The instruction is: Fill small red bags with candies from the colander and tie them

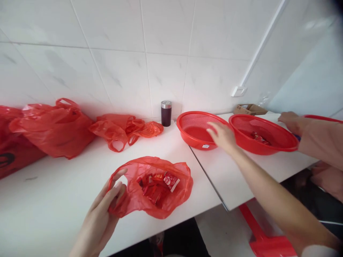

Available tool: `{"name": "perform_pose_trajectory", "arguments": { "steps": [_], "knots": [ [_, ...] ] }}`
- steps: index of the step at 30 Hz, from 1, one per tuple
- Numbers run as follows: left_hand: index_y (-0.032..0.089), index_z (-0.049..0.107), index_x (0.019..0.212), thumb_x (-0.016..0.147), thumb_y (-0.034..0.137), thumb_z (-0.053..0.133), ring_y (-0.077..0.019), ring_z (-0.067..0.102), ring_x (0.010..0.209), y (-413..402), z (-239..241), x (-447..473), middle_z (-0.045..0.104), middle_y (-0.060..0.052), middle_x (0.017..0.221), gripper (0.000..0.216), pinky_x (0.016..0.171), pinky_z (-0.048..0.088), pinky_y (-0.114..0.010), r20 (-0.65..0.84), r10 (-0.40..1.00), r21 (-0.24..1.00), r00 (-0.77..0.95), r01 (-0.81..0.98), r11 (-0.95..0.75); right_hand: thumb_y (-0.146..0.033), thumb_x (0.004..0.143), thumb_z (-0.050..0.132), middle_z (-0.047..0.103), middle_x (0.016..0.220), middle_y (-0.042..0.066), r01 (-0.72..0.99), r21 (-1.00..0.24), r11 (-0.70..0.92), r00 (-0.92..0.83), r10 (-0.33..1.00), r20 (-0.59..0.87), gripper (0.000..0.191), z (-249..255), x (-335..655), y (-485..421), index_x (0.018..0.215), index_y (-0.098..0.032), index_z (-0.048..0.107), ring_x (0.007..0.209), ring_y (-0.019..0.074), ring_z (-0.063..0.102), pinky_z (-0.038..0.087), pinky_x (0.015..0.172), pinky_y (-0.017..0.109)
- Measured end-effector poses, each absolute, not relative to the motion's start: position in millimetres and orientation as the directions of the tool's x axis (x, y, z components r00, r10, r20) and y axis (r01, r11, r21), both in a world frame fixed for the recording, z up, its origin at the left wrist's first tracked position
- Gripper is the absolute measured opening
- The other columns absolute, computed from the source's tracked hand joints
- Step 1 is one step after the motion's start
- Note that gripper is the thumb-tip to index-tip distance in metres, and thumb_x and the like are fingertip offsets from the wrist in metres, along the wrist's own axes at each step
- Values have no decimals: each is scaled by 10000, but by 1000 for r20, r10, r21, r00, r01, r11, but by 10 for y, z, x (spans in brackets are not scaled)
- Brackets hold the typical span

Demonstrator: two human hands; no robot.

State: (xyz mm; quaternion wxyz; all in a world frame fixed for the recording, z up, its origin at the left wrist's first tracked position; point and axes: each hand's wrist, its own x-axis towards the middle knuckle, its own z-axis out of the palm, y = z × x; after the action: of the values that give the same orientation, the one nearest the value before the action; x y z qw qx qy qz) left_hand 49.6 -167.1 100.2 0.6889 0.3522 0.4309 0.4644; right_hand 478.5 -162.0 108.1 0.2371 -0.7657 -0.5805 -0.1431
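Note:
My left hand (108, 203) grips the handle side of a red plastic bag (184, 178), its mouth held wide on the white table. Inside the bag lie several small red snack packets (170, 181). My right hand (222, 135) reaches over the near rim of a red mesh basket (184, 132), fingers apart, and I see nothing in them. No contents show in the visible part of that basket. Right of it stands a second red basket (268, 150) with a few wrapped packets (259, 138) in it.
Filled red bags (53, 128) and crumpled red bags (112, 125) lie along the wall at left. A dark tumbler (166, 116) stands at the back. A co-worker's arm (318, 132) reaches in from the right, near a cardboard box (249, 109). Below is a red stool (270, 244).

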Motion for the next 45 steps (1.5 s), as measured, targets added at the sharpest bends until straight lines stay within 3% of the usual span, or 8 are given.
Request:
{"name": "perform_pose_trajectory", "arguments": {
  "steps": [3,7,16,24,34,39,42,45],
  "knots": [
    [248,629,1194,733,334,733,-79,370,525,-1670,983,436,395,52,607,480,510,422,-166,-273,945,885,178,-339,320,-296,924,409,527,1311,237,768,6,-641,590,710,385,498,1093,5577,-1859,1394,-131,424,1207,336,497,392,906,447],
    [255,631,1188,720,358,738,-84,373,529,-1646,931,402,393,52,598,491,500,408,-165,-293,942,878,164,-344,333,-284,865,517,650,981,290,675,78,-733,708,674,209,343,897,6161,-2350,1135,-105,629,899,367,643,426,687,475],
    [268,631,1189,732,357,735,-77,370,532,-1584,895,476,397,55,605,477,506,409,-155,-290,940,878,181,-342,336,-298,902,402,640,715,185,767,233,-598,602,796,62,342,845,5320,-2783,1188,-199,563,702,371,653,381,570,429],
    [238,659,1146,708,297,745,-88,471,556,-1582,861,499,469,40,609,451,534,472,-162,-289,944,869,161,-370,329,-267,827,477,605,607,8,935,-79,-346,336,935,-112,635,1144,3708,-2852,1432,-186,300,538,194,587,253,471,255],
    [243,667,1109,740,70,633,-35,343,421,-1576,1102,252,372,70,530,409,385,368,-75,-71,997,853,-41,-520,39,-283,862,427,691,698,71,933,-199,301,-309,951,-12,286,1225,2312,-2294,1062,-145,577,544,208,630,354,477,279],
    [231,667,1082,731,89,650,-34,346,419,-1618,1100,290,390,68,544,379,375,362,-77,-47,997,857,-53,-515,13,-416,898,402,712,796,101,884,-269,383,-388,921,36,513,1158,2035,-1793,1317,-121,438,666,257,671,474,555,339],
    [237,669,1060,732,112,668,-36,339,425,-1604,1057,296,393,68,547,351,385,368,-83,-65,997,850,-47,-526,31,-473,924,376,665,1143,118,860,-298,415,-398,910,119,618,1357,2411,-1460,1474,-233,231,907,268,669,510,670,362],
    [258,656,1108,709,139,705,-43,351,432,-1593,1020,268,404,68,551,419,394,383,-105,-107,993,856,-50,-512,66,-483,912,424,486,1404,122,952,-226,205,-177,974,139,598,1521,3258,-1208,1450,-244,324,1168,290,556,464,893,396]
  ]
}}
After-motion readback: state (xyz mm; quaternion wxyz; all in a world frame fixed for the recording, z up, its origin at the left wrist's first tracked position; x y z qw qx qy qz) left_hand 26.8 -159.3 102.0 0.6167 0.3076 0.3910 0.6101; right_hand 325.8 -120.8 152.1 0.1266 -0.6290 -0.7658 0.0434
